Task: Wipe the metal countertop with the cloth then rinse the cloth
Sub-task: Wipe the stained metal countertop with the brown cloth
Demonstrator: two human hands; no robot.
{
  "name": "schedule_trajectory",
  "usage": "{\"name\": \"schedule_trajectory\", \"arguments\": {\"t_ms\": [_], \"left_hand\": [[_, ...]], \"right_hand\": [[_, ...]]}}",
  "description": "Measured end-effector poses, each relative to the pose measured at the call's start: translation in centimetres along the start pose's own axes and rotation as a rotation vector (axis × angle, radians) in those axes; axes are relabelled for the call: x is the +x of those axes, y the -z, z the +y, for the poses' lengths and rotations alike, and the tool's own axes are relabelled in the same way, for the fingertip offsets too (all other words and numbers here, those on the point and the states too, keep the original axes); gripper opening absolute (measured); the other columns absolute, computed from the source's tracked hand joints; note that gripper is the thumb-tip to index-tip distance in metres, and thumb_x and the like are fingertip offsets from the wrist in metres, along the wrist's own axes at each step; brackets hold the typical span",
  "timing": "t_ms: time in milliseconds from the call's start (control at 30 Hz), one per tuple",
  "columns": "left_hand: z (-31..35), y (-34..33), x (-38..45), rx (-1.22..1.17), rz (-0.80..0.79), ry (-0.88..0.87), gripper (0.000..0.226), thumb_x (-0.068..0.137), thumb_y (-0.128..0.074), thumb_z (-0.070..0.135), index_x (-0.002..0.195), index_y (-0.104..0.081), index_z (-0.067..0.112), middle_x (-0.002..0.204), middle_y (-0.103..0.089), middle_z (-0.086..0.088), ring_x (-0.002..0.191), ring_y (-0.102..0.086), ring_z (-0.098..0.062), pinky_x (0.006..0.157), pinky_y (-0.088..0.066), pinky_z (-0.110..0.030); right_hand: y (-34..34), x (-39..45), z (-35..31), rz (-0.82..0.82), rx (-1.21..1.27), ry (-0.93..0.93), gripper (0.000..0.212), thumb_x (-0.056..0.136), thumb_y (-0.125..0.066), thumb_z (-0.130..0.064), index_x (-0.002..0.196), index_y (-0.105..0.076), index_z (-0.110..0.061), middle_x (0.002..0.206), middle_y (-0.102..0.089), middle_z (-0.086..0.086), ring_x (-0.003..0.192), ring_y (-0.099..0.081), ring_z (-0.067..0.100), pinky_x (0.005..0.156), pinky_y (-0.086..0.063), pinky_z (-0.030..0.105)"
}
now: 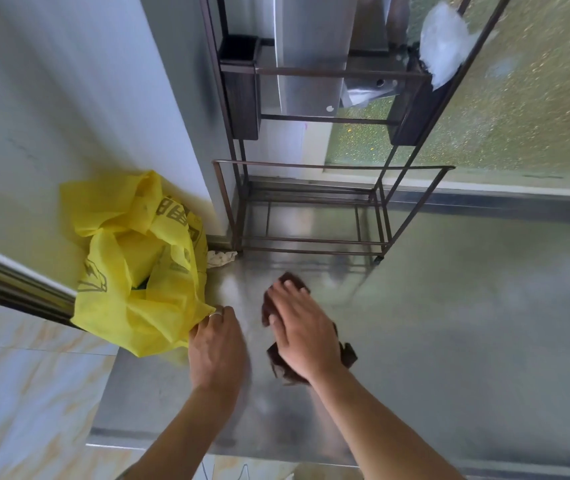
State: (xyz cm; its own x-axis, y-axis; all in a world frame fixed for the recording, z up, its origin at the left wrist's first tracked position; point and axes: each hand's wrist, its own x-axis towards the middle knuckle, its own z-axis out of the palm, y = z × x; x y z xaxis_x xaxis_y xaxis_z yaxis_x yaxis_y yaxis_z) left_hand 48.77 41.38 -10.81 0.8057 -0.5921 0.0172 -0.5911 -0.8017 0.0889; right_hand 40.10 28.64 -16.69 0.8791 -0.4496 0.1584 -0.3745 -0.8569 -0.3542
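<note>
A dark brown cloth (347, 355) lies flat on the metal countertop (467, 306) near its left end. My right hand (302, 329) presses down on the cloth with straight fingers, covering most of it. My left hand (216, 344), a ring on one finger, pinches the lower edge of a yellow plastic bag (138, 271) that sits at the counter's left corner against the wall.
A dark metal wire rack (311, 206) stands at the back of the counter, its upper shelf holding a steel sheet and a clear plastic bag (444, 43). A crumpled white scrap (220, 258) lies by the rack's foot. A steel rail (10, 282) runs at left over tiled floor.
</note>
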Motion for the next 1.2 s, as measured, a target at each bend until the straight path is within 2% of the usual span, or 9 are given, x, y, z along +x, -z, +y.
{"name": "schedule_trajectory", "arguments": {"t_ms": [167, 300, 400, 467, 633, 767, 933, 1067, 1200], "left_hand": [[0.1, 0.6, -0.1, -0.051, -0.049, 0.013, 0.019, 0.070, -0.066, -0.010, 0.078, -0.060, 0.007, 0.067, -0.063, -0.012, 0.056, -0.065, -0.031, 0.054, -0.052, -0.037], [0.5, 0.8, -0.3, -0.010, -0.064, 0.017, 0.023, 0.068, -0.057, -0.008, 0.086, -0.061, 0.007, 0.075, -0.065, -0.014, 0.065, -0.067, -0.034, 0.059, -0.053, -0.040], [0.7, 0.7, 0.3, 0.020, -0.155, 0.021, 0.035, 0.082, -0.047, 0.000, 0.114, -0.056, 0.014, 0.110, -0.064, -0.005, 0.099, -0.066, -0.024, 0.084, -0.051, -0.035], [0.3, 0.6, 0.7, -0.008, -0.154, 0.062, 0.035, 0.090, -0.046, 0.003, 0.121, -0.052, 0.018, 0.117, -0.062, 0.001, 0.107, -0.063, -0.018, 0.089, -0.048, -0.029], [-1.5, 0.0, 0.1, -0.057, -0.121, 0.041, 0.028, 0.078, -0.056, -0.005, 0.099, -0.060, 0.012, 0.084, -0.068, -0.006, 0.075, -0.068, -0.030, 0.064, -0.053, -0.038], [-2.3, -0.2, -0.8, -0.002, -0.101, 0.051, 0.027, 0.076, -0.048, -0.002, 0.096, -0.060, 0.012, 0.077, -0.063, -0.007, 0.070, -0.064, -0.033, 0.065, -0.049, -0.039], [-3.5, -1.4, -2.7, 0.028, -0.031, 0.027, 0.022, 0.079, -0.067, -0.003, 0.098, -0.059, 0.005, 0.083, -0.063, -0.015, 0.074, -0.065, -0.036, 0.066, -0.056, -0.045], [-4.7, -1.5, -4.7, 0.105, -0.073, 0.033, 0.028, 0.083, -0.068, -0.002, 0.110, -0.059, -0.001, 0.109, -0.064, -0.021, 0.095, -0.065, -0.037, 0.077, -0.055, -0.046], [-3.7, -1.4, -6.0, 0.149, -0.061, 0.028, 0.020, 0.087, -0.060, -0.004, 0.107, -0.056, -0.001, 0.110, -0.060, -0.022, 0.103, -0.062, -0.038, 0.076, -0.055, -0.045]], "right_hand": [[-0.9, -2.5, -2.3, 0.051, 0.035, 0.140, 0.039, 0.109, -0.043, -0.030, 0.141, -0.058, -0.013, 0.150, -0.056, 0.002, 0.146, -0.044, 0.016, 0.120, -0.037, 0.039], [0.6, -1.8, 0.6, 0.132, -0.039, -0.299, 0.050, 0.111, -0.031, -0.033, 0.151, -0.045, -0.006, 0.158, -0.045, 0.011, 0.151, -0.036, 0.023, 0.126, -0.028, 0.041], [1.0, 0.2, 3.6, 0.108, -0.116, -0.417, 0.057, 0.109, -0.025, -0.036, 0.154, -0.041, -0.003, 0.163, -0.038, 0.014, 0.154, -0.029, 0.027, 0.128, -0.021, 0.042], [0.9, 2.3, 4.3, 0.075, -0.131, -0.409, 0.061, 0.107, -0.023, -0.038, 0.154, -0.040, -0.004, 0.163, -0.037, 0.015, 0.154, -0.028, 0.029, 0.128, -0.019, 0.043], [-0.4, 5.6, 2.7, 0.091, -0.152, -0.350, 0.055, 0.105, -0.033, -0.032, 0.147, -0.048, 0.000, 0.155, -0.046, 0.021, 0.147, -0.039, 0.036, 0.126, -0.024, 0.049], [-1.4, 4.2, -0.6, 0.077, -0.099, -0.213, 0.057, 0.107, -0.031, -0.036, 0.151, -0.046, -0.003, 0.159, -0.043, 0.016, 0.152, -0.032, 0.030, 0.127, -0.021, 0.046], [-3.5, 0.1, -8.3, -0.023, 0.010, 0.037, 0.059, 0.103, -0.039, -0.036, 0.154, -0.040, -0.006, 0.163, -0.037, 0.012, 0.156, -0.023, 0.027, 0.128, -0.016, 0.043], [-4.0, -2.0, -10.4, -0.046, -0.011, 0.034, 0.059, 0.102, -0.043, -0.033, 0.154, -0.039, -0.006, 0.164, -0.035, 0.013, 0.156, -0.023, 0.029, 0.127, -0.018, 0.044], [-3.6, -3.5, -10.3, -0.044, 0.034, 0.039, 0.056, 0.103, -0.044, -0.029, 0.154, -0.039, -0.006, 0.163, -0.036, 0.013, 0.156, -0.025, 0.027, 0.126, -0.020, 0.044]]}}
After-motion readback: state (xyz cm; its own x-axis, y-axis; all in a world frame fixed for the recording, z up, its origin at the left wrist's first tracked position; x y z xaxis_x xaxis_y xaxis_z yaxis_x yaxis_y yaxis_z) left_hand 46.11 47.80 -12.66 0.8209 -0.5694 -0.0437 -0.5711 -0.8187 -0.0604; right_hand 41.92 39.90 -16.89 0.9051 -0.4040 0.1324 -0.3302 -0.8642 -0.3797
